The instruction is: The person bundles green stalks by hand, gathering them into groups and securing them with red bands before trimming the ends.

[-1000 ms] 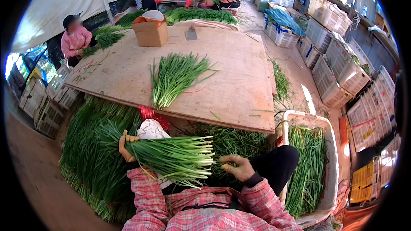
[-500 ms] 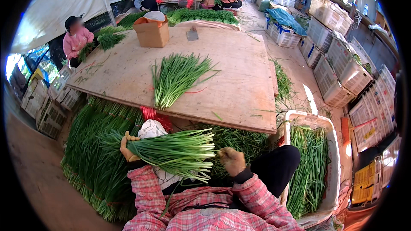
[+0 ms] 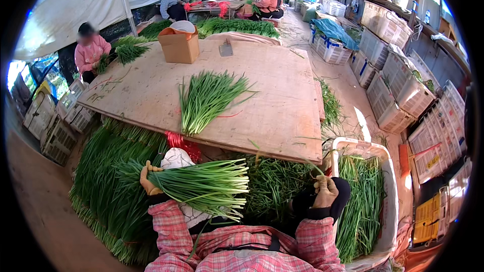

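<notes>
My left hand [image 3: 150, 178] is wrapped round a bunch of green chives [image 3: 201, 184], its pale stem ends pointing right. The bunch lies sideways over my lap, above a white cloth [image 3: 176, 158] on my knee. Over by my right knee, my right hand [image 3: 325, 191] is closed, with a thin green leaf [image 3: 318, 170] sticking up from its fingertips. On the wooden board [image 3: 272, 106] ahead lies a loose pile of chives [image 3: 209, 100], stems toward me. Loose green leaves [image 3: 275, 189] lie heaped below the board's near edge.
Bundled chives [image 3: 116, 186] are stacked at my left. A white crate [image 3: 392, 191] of greens stands at my right. The board carries a cardboard box [image 3: 179, 49] and a grey flat piece [image 3: 226, 50]. Stacked crates [image 3: 398, 90] line the right side. Several people sit farther off.
My right hand has moved right, from beside the stem ends to my right knee, and a thin leaf now shows at its fingers. The left hand keeps its hold on the chives.
</notes>
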Demonstrator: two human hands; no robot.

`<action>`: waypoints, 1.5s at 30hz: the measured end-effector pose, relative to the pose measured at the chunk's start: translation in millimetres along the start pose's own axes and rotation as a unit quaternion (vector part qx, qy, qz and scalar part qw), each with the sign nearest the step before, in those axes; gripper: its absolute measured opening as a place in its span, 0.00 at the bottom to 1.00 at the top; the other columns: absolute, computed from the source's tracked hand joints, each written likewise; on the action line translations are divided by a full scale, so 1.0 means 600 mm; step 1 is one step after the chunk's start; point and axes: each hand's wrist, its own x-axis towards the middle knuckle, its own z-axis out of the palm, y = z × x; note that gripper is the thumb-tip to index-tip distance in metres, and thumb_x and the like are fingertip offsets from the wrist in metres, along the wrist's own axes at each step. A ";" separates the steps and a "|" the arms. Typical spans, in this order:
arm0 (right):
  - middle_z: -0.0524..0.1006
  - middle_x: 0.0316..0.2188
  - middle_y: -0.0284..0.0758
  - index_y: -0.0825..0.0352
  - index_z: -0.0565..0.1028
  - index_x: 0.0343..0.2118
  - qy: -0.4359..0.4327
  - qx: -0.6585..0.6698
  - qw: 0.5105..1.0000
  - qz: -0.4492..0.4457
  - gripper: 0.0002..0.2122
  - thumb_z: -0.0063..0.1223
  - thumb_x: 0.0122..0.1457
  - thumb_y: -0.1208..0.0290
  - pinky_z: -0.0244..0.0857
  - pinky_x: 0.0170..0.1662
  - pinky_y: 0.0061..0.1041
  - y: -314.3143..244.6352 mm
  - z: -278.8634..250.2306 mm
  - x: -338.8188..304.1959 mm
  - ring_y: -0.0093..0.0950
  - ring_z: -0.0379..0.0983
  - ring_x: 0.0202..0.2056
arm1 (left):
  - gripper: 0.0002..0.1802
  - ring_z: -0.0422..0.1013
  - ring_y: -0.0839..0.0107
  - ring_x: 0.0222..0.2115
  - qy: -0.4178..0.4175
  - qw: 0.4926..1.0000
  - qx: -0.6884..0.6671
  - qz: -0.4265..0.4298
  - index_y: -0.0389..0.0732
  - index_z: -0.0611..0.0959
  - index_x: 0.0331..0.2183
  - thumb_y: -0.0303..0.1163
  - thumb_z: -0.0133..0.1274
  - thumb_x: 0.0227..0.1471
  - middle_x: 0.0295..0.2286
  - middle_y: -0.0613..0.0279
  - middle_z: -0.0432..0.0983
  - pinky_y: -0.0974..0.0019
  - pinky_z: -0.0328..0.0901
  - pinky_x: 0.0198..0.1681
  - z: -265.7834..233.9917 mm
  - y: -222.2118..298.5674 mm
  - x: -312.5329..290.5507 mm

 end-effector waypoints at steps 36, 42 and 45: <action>0.74 0.25 0.33 0.71 0.75 0.29 -0.335 -0.125 0.922 -0.147 0.04 0.56 0.51 0.78 0.63 0.31 0.18 0.001 0.164 -0.054 0.20 0.68 0.26 | 0.07 0.68 0.68 0.25 0.151 0.984 0.095 0.005 0.41 0.76 0.30 0.32 0.45 0.51 0.24 0.64 0.71 0.62 0.67 0.32 0.046 0.009 -0.002; 0.74 0.30 0.35 0.63 0.75 0.32 -0.314 -0.304 0.797 -0.416 0.11 0.58 0.47 0.65 0.60 0.39 0.34 -0.054 0.225 -0.123 0.36 0.69 0.33 | 0.07 0.68 0.68 0.25 0.155 0.983 0.099 -0.001 0.40 0.75 0.29 0.32 0.45 0.50 0.24 0.63 0.71 0.63 0.67 0.33 0.083 0.003 -0.016; 0.72 0.39 0.38 0.64 0.73 0.39 -0.344 -0.321 0.763 -0.442 0.16 0.56 0.48 0.61 0.57 0.44 0.38 -0.080 0.278 -0.143 0.39 0.66 0.40 | 0.06 0.68 0.68 0.27 0.167 0.981 0.092 0.016 0.40 0.75 0.30 0.31 0.47 0.49 0.25 0.64 0.71 0.63 0.67 0.35 0.093 0.001 -0.021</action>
